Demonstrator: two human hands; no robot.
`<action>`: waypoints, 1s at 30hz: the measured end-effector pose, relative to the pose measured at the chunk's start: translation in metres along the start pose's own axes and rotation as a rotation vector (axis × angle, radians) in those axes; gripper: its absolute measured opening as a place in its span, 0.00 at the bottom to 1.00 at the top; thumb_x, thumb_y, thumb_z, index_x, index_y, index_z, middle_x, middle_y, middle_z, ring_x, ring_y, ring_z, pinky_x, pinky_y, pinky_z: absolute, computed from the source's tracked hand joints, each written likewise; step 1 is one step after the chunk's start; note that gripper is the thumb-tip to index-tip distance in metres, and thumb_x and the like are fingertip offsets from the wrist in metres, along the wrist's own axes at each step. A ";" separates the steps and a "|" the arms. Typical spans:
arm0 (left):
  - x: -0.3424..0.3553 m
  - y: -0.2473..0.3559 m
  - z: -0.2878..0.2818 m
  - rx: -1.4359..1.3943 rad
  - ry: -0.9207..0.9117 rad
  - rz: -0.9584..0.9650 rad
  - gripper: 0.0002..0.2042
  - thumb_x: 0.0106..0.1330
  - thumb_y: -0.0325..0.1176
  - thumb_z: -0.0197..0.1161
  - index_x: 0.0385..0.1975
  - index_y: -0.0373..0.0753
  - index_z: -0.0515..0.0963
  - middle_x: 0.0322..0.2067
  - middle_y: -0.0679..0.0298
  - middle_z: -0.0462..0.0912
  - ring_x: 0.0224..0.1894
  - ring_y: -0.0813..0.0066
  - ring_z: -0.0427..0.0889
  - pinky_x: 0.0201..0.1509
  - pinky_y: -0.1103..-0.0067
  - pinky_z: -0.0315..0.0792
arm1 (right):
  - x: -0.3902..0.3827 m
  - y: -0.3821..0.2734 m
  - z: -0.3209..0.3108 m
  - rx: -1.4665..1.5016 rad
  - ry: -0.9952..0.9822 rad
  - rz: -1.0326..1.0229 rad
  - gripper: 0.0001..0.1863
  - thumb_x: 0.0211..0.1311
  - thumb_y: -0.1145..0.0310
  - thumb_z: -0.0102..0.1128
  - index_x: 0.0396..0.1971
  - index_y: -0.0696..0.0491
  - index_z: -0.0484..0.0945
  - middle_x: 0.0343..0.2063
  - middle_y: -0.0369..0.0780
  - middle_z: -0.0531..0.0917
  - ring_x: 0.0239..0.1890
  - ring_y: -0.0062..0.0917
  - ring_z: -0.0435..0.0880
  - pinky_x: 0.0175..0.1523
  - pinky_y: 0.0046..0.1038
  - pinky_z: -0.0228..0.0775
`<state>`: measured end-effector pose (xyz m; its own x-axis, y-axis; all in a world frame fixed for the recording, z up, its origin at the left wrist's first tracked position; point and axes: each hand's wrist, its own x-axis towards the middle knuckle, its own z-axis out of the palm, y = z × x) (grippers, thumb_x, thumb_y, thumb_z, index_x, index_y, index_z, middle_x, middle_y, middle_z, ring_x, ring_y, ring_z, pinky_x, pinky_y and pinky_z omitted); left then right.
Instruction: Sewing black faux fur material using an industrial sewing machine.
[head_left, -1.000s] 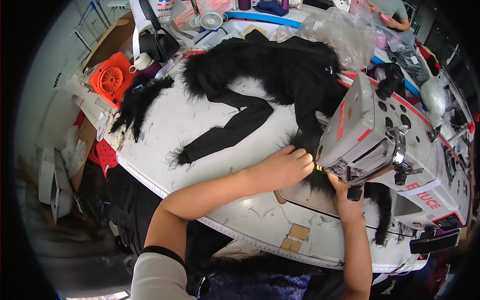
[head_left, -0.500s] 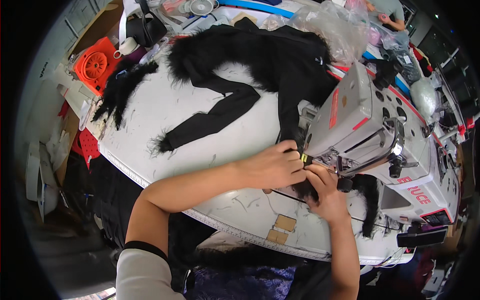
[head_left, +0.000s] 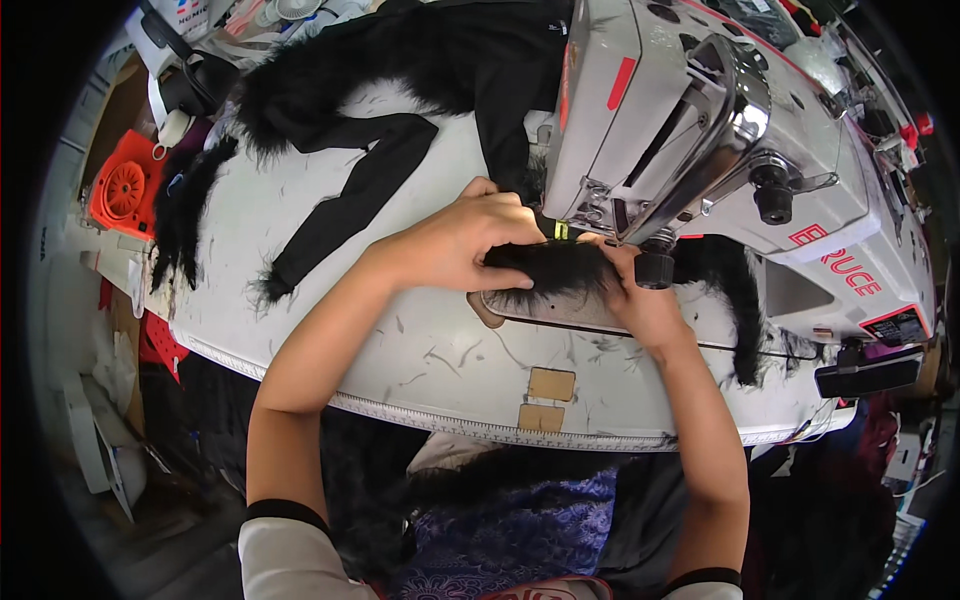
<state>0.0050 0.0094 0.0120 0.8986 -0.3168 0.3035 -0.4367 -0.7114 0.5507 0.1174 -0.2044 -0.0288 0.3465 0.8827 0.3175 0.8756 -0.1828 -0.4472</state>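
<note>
In the head view, the left hand is bent over a black fur piece, its thumb along the near side and its curled fingers at the far side, pinching the left part. The right hand is at the fur's right end, fingers bent against it; a dark knob of the sewing machine partly covers this hand, so how firmly it is closed cannot be told. The fur lies just in front of the machine's needle area, over the table. Beyond the left hand, a black fur-trimmed garment spreads across the table, one sleeve bent toward the person. Another black fur strip trails to the right of the right hand. Two tan rectangles sit near the table's front edge, and an orange fan-like device stands far left.
</note>
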 end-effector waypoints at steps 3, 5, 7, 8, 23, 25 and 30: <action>-0.004 -0.002 -0.001 0.081 -0.043 0.023 0.14 0.42 0.26 0.65 0.31 0.41 0.73 0.28 0.70 0.72 0.35 0.73 0.70 0.48 0.76 0.56 | 0.006 -0.006 -0.004 0.057 -0.019 0.060 0.17 0.49 0.80 0.54 0.42 0.53 0.70 0.36 0.45 0.74 0.37 0.38 0.75 0.41 0.31 0.67; -0.003 -0.002 0.002 0.236 -0.037 0.086 0.15 0.40 0.25 0.65 0.31 0.42 0.74 0.30 0.70 0.72 0.37 0.72 0.70 0.50 0.75 0.56 | 0.011 -0.007 -0.007 0.154 -0.215 0.137 0.17 0.44 0.82 0.53 0.38 0.54 0.72 0.34 0.43 0.74 0.35 0.37 0.75 0.40 0.30 0.67; -0.006 0.003 0.003 0.247 -0.029 0.098 0.15 0.40 0.25 0.65 0.31 0.42 0.74 0.29 0.70 0.72 0.37 0.73 0.70 0.50 0.75 0.56 | 0.015 -0.015 -0.008 0.141 -0.190 0.026 0.19 0.40 0.83 0.53 0.37 0.54 0.72 0.34 0.42 0.74 0.35 0.37 0.75 0.39 0.30 0.67; -0.008 0.003 0.003 0.254 -0.019 0.112 0.15 0.39 0.24 0.65 0.31 0.42 0.74 0.29 0.70 0.71 0.38 0.73 0.71 0.50 0.74 0.57 | 0.016 -0.018 -0.007 0.125 -0.167 -0.082 0.20 0.37 0.84 0.53 0.36 0.55 0.72 0.34 0.41 0.74 0.34 0.37 0.75 0.38 0.30 0.67; -0.001 0.006 0.016 0.492 0.094 0.211 0.10 0.43 0.27 0.59 0.28 0.43 0.71 0.26 0.71 0.68 0.32 0.76 0.69 0.43 0.77 0.60 | 0.013 -0.012 -0.001 -0.102 0.114 -0.224 0.19 0.34 0.80 0.55 0.33 0.53 0.74 0.33 0.36 0.76 0.28 0.31 0.75 0.33 0.29 0.66; -0.001 0.009 0.018 0.568 0.099 0.245 0.09 0.44 0.27 0.57 0.28 0.42 0.72 0.25 0.71 0.68 0.31 0.77 0.69 0.44 0.76 0.61 | 0.015 -0.012 -0.001 -0.113 0.228 -0.330 0.17 0.35 0.78 0.56 0.32 0.53 0.74 0.32 0.36 0.76 0.27 0.30 0.76 0.32 0.29 0.65; -0.002 0.016 0.010 0.646 0.057 0.308 0.09 0.43 0.27 0.56 0.27 0.40 0.73 0.23 0.71 0.68 0.30 0.77 0.70 0.49 0.73 0.63 | 0.011 -0.015 -0.004 -0.358 0.266 -0.420 0.15 0.36 0.73 0.56 0.31 0.49 0.75 0.29 0.30 0.75 0.27 0.24 0.74 0.33 0.28 0.62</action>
<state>-0.0030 -0.0074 0.0121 0.7269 -0.5424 0.4211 -0.5429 -0.8295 -0.1313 0.1094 -0.1932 -0.0156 -0.0210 0.7809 0.6244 0.9983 -0.0174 0.0554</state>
